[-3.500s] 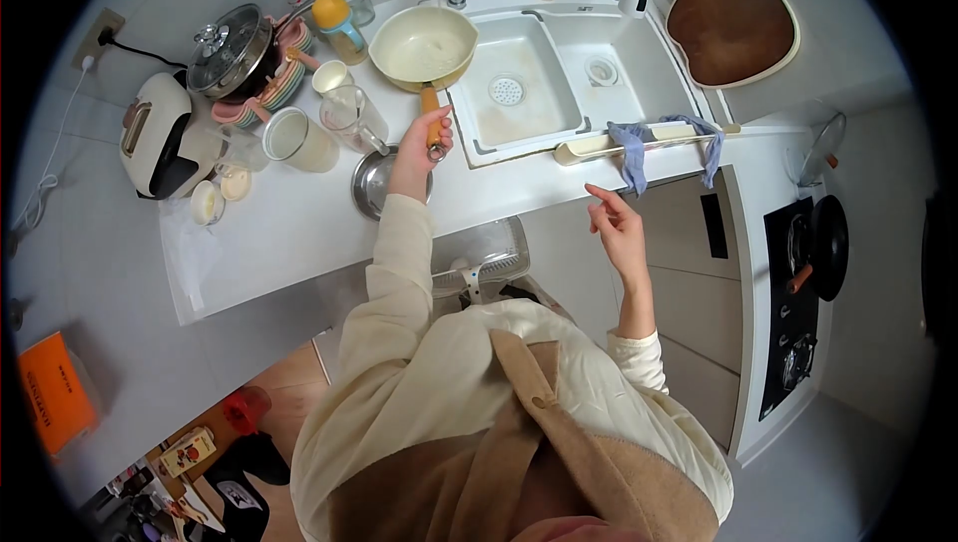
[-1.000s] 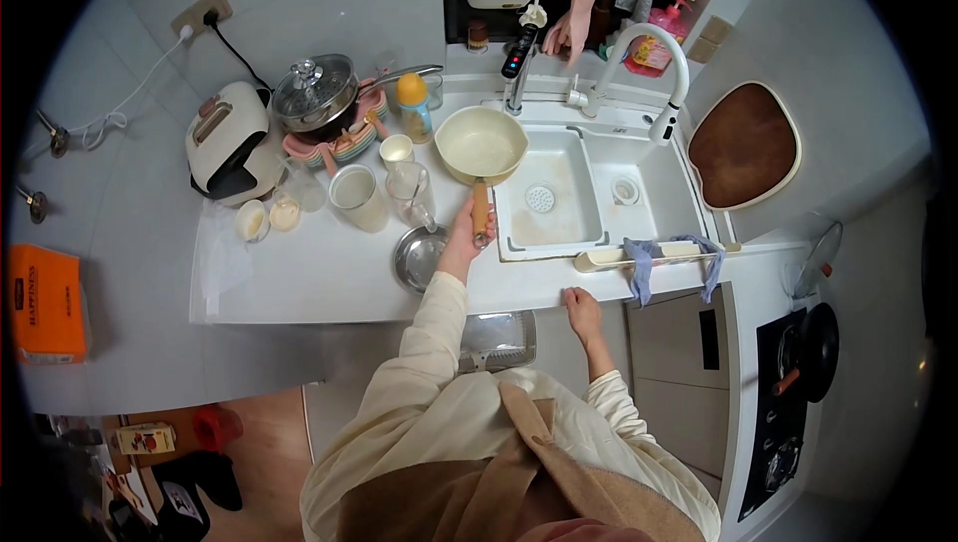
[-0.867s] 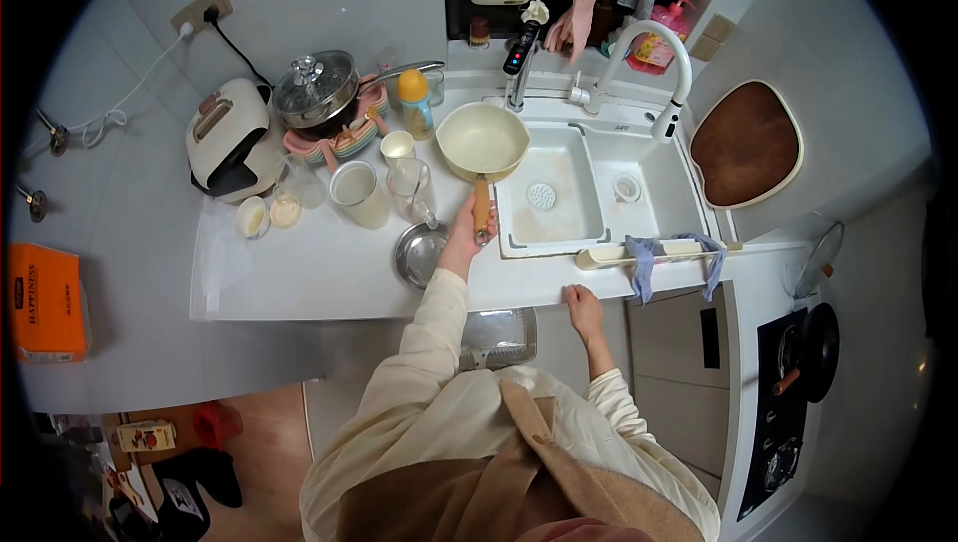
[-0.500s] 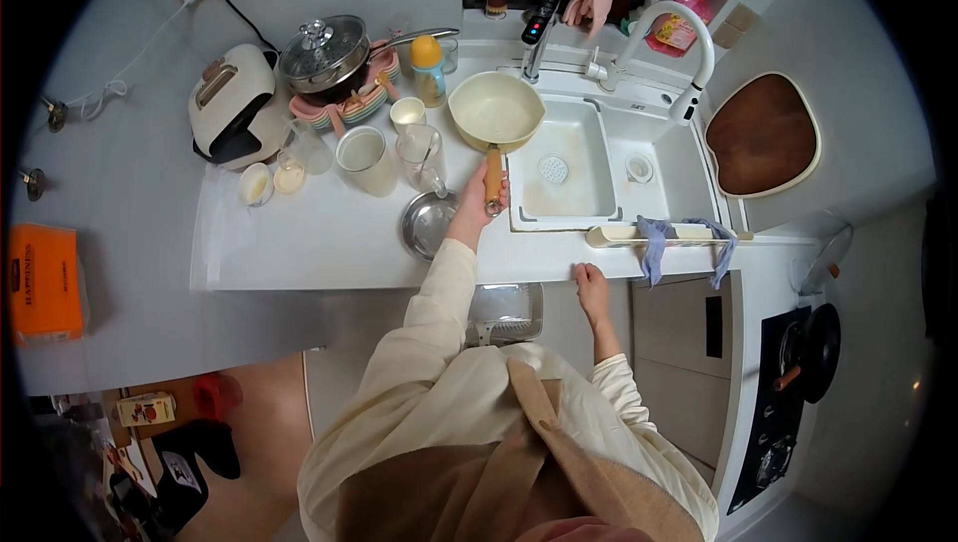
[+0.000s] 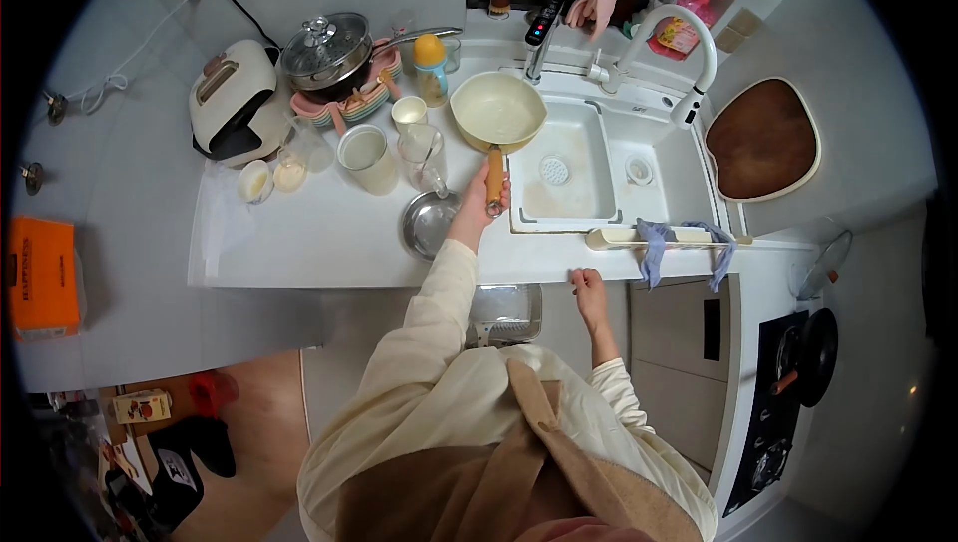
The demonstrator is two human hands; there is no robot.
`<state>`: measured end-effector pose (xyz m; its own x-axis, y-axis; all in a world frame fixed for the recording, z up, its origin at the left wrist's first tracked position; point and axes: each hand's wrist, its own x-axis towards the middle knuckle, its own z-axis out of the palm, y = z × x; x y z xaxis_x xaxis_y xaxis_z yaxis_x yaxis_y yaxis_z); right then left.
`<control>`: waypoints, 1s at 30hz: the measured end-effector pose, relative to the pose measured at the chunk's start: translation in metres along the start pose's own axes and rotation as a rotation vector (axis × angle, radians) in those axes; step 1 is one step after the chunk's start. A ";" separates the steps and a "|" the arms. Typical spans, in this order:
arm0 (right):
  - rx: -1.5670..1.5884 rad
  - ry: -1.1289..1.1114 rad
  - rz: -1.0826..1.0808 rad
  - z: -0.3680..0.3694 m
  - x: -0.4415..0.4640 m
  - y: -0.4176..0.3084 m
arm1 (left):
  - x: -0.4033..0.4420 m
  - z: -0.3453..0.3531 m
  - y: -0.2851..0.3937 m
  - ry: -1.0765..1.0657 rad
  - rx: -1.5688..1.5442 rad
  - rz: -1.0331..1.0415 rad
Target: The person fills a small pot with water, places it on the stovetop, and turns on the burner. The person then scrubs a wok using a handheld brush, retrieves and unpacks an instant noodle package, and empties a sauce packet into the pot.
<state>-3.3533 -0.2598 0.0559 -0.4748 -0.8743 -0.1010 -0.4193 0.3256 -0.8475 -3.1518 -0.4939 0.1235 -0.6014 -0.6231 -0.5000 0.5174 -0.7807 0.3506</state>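
My left hand (image 5: pixel 483 205) is wrapped round the wooden handle (image 5: pixel 495 175) of a cream saucepan (image 5: pixel 496 118). Only pale surface shows inside the pan, which sits at the left edge of the white sink (image 5: pixel 551 221). Close to my left wrist are a round metal bowl (image 5: pixel 429 225) and a clear glass mug (image 5: pixel 421 156) with a thin utensil in it. By the counter's front edge, my right hand (image 5: pixel 591 296) hangs with its fingers curled in and nothing visible in them. A cream rack (image 5: pixel 614 238) with bluish cloths (image 5: pixel 654 251) lies nearest to it.
Left of the pan stand a pale jug (image 5: pixel 367 160), a small cup (image 5: pixel 409 113), a yellow-capped bottle (image 5: pixel 430 73) and a lidded pan (image 5: pixel 326 63) on stacked dishes. A white tap (image 5: pixel 707 63) arches over the sink. A stove (image 5: pixel 763 422) is at the right.
The view has shifted very slightly. My left hand keeps its grip on the saucepan handle, and my right hand stays by the counter edge with hardly any movement.
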 end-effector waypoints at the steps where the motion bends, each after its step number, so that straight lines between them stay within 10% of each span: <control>1: 0.007 -0.002 0.005 0.000 0.000 -0.001 | 0.000 0.000 0.000 -0.006 0.001 0.003; 30: 0.027 0.000 0.081 -0.001 -0.001 -0.016 | 0.003 0.000 -0.011 -0.004 0.015 0.039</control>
<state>-3.3468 -0.2636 0.0703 -0.5060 -0.8456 -0.1701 -0.3584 0.3855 -0.8502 -3.1593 -0.4875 0.1186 -0.5832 -0.6534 -0.4827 0.5312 -0.7563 0.3819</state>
